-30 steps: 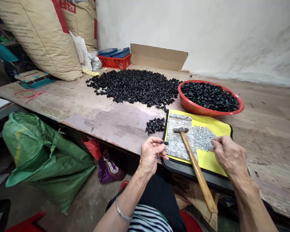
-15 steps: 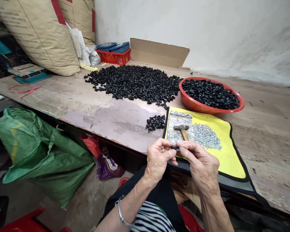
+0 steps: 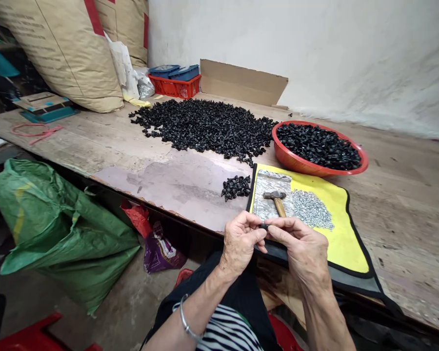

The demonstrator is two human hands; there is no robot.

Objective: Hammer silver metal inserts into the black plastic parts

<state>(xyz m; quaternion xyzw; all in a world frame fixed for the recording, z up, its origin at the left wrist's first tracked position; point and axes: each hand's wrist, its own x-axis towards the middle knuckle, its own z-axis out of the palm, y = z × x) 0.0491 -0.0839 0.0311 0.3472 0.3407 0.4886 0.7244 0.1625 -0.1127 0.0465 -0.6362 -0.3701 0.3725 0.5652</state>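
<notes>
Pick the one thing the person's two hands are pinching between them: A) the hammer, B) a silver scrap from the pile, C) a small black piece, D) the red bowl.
C: a small black piece shows between the fingertips of the left hand and the right hand.

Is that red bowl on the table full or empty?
Full: the red bowl is heaped with small black parts, filling it nearly to the rim.
</notes>
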